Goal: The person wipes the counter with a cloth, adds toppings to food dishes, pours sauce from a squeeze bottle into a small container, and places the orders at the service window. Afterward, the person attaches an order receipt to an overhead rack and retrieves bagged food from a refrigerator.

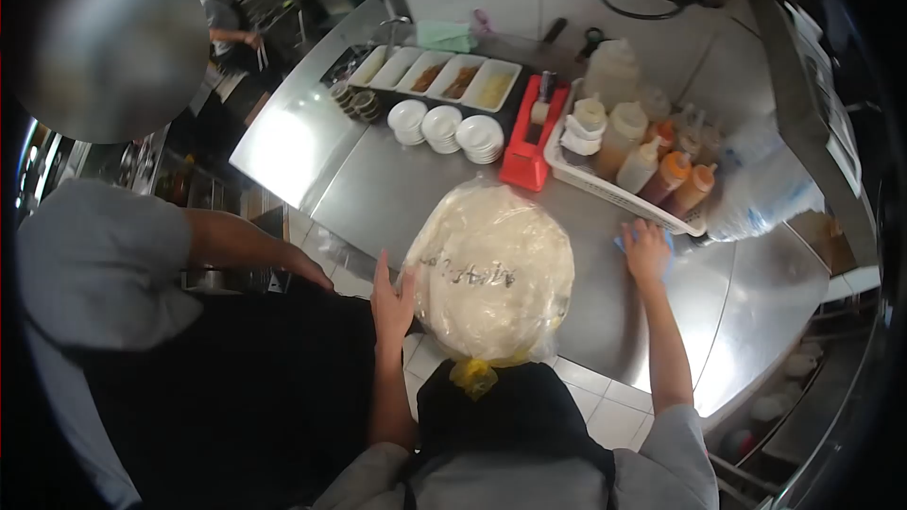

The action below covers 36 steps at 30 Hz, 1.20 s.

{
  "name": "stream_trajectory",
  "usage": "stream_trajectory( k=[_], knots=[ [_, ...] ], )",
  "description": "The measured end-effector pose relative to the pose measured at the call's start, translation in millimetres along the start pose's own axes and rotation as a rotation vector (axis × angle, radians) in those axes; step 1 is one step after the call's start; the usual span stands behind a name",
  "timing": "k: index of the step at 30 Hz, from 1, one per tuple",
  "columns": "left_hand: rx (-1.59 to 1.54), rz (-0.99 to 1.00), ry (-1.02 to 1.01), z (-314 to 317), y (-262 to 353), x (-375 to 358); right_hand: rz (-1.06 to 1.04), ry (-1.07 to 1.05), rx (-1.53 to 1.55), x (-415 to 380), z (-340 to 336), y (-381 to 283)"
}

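Note:
A large round pale bundle in a clear plastic bag (pixel 496 269), with dark handwriting on it, lies at the table's front edge. Its yellow tied end (pixel 474 378) points toward my body. My left hand (pixel 392 300) is against the bag's left side, fingers extended and apart. Right of the bag, my right hand (pixel 646 250) presses a blue cloth (pixel 669 255) on the steel table (pixel 605 293), just in front of a white basket (pixel 624 196) of sauce bottles.
Behind the bag stand stacked white dishes (pixel 479 137), food trays (pixel 458 78) and a red tape dispenser (pixel 529 137). A plastic bag (pixel 765 184) lies right of the basket. A co-worker (pixel 104 264) stands close on the left; another person is farther back.

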<state>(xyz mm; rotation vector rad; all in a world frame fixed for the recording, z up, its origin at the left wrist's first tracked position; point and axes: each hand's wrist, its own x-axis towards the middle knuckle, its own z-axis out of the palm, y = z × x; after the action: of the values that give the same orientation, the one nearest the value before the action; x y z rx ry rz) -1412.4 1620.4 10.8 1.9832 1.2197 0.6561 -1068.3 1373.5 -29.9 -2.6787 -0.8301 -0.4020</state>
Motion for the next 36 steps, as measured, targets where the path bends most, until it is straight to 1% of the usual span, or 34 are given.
stream_trajectory(
  k=[3, 4, 5, 7, 9, 10, 11, 13, 14, 16, 17, 19, 20, 22, 23, 25, 26, 28, 29, 30, 32, 34, 35, 36],
  knots=[
    [-0.242, -0.143, -0.036, 4, -7, -3, -0.02, -0.071, -0.021, -6, -7, 17],
    [-0.223, -0.098, -0.02, 7, -10, -3, -0.036, -0.082, -0.016, -6, -16, 16],
    [-0.218, -0.095, -0.032, 10, -11, 0, -0.121, 0.005, -0.082, -8, -25, 10],
    [-0.205, -0.088, -0.069, 16, -13, -1, -0.284, 0.176, -0.209, -25, -46, -24],
    [-0.22, -0.139, -0.003, 18, -6, -6, -0.313, -0.03, 0.276, -48, -36, -52],
    [-0.224, -0.154, 0.028, 19, -3, -5, -0.172, -0.188, 0.548, -60, -37, -78],
    [-0.151, -0.065, 0.083, 21, -5, -4, -0.023, -0.342, 0.82, -68, -39, -101],
    [0.004, 0.116, 0.192, 21, -9, -2, -0.012, -0.207, 0.777, -73, -43, -118],
    [0.022, 0.144, 0.203, 22, -9, 1, -0.009, -0.139, 0.754, -72, -46, -121],
    [0.063, 0.185, 0.219, 18, -1, -1, 0.049, -0.241, 0.769, -71, -55, -119],
    [0.047, 0.118, 0.164, 14, 5, 0, 0.076, -0.285, 0.778, -68, -57, -118],
    [0.016, -0.004, 0.054, 3, 25, 10, 0.196, -0.331, 0.926, -68, -49, -112],
    [0.065, -0.005, -0.068, 0, 25, 19, 0.267, -0.361, 0.999, -72, -45, -109],
    [0.167, -0.008, -0.327, -7, 22, 38, 0.31, -0.341, 0.985, -75, -45, -109],
    [0.05, 0.011, -0.322, -6, 21, 42, 0.335, -0.319, 0.971, -74, -47, -110],
    [-0.195, 0.055, -0.327, -3, 17, 47, 0.281, -0.257, 1.056, -72, -57, -123],
    [-0.203, 0.049, -0.292, -4, 15, 52, 0.255, -0.219, 1.093, -70, -62, -128],
    [-0.211, 0.035, -0.239, -23, 20, 66, 0.284, -0.191, 1.137, -65, -66, -133],
    [-0.307, -0.005, -0.201, -39, 31, 74, 0.305, -0.174, 1.157, -65, -66, -136],
    [-0.4, -0.059, -0.165, -55, 42, 81, 0.368, -0.164, 1.092, -68, -64, -139],
    [-0.465, -0.04, -0.044, -81, 7, 120, 0.475, -0.156, 0.96, -73, -59, -147],
    [-0.502, 0.002, -0.175, -110, -13, 158, 0.381, -0.062, 0.609, -88, -55, -164],
    [-0.493, -0.002, -0.192, -118, -35, 178, 0.327, -0.028, 0.431, -93, -51, -172],
    [-0.488, -0.007, -0.203, -120, -64, 198, 0.384, 0.037, 0.397, -97, -46, -175]
  ],
)
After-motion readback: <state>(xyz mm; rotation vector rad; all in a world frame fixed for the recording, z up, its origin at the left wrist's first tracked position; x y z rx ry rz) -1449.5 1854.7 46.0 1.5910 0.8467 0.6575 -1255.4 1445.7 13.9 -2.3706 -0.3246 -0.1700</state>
